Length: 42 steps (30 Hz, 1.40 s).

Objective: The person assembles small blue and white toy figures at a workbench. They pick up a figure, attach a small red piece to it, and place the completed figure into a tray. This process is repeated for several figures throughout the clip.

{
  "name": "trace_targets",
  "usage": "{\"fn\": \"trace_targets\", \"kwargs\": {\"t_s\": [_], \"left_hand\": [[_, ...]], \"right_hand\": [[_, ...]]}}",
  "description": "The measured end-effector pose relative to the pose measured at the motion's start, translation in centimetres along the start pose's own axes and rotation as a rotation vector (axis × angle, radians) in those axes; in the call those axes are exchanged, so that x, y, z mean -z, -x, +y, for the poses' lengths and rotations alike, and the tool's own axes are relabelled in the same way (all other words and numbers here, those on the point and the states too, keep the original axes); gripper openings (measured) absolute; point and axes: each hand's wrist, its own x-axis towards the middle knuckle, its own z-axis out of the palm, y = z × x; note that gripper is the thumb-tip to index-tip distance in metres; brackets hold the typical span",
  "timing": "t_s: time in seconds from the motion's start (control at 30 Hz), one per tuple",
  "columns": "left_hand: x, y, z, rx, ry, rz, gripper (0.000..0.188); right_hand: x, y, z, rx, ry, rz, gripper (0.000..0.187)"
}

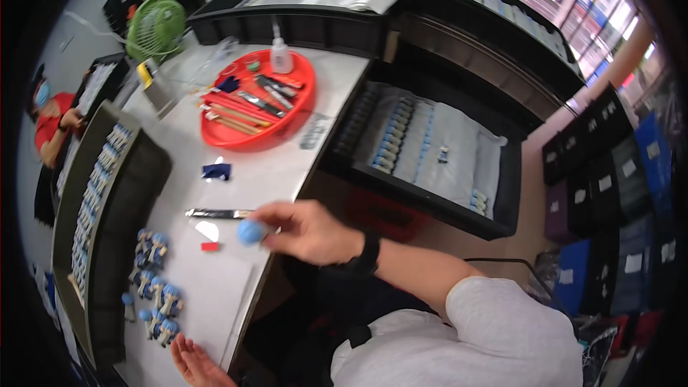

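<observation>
My right hand [307, 233] pinches a small figurine with a round blue top [251, 232] over the front part of the white table [236, 272]. Most of its body is hidden by my fingers. Just beyond it lies a slim knife-like tool [218, 213] with a dark handle, beside a small red block [209, 246]. My left hand [195, 363] rests low at the table edge, fingers stretched out and holding nothing. Near it stand several blue-topped figurines [154, 287] in a loose cluster. A dark blue folded cloth piece [216, 171] lies farther up the table.
A red round tray [247, 145] holds brushes, blades and a white squeeze bottle [281, 57]. Dark bins flank the table, the left one [143, 150] and the right one [505, 222] holding rows of figurines. A green fan [155, 27] stands behind. Another person [54, 122] sits far left.
</observation>
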Motion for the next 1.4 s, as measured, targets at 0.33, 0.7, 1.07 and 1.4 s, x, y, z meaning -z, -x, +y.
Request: {"fn": "trace_targets", "kwargs": {"t_s": [0.33, 0.7, 1.07, 1.4], "left_hand": [[-0.3, -0.5, 0.1, -0.013, -0.144, 0.018, 0.027], [-1.8, -0.4, 0.9, 0.071, -0.185, 0.029, 0.030], [-4.1, -2.9, 5.5, -0.030, -0.545, -0.021, 0.015], [1.3, -14.4, 7.2, -0.095, -1.269, -0.115, 0.024]], "right_hand": [[36.7, 20.4, -3.2, -0.424, 1.153, 0.845, 0.028], [45.1, 29.0, 1.6, -1.062, 1.399, 0.577, 0.015], [53.2, 36.4, 5.7, -0.854, 1.397, 0.434, 0.019], [60.6, 24.0, 4.4, -0.396, 0.988, 0.653, 0.036]]}}
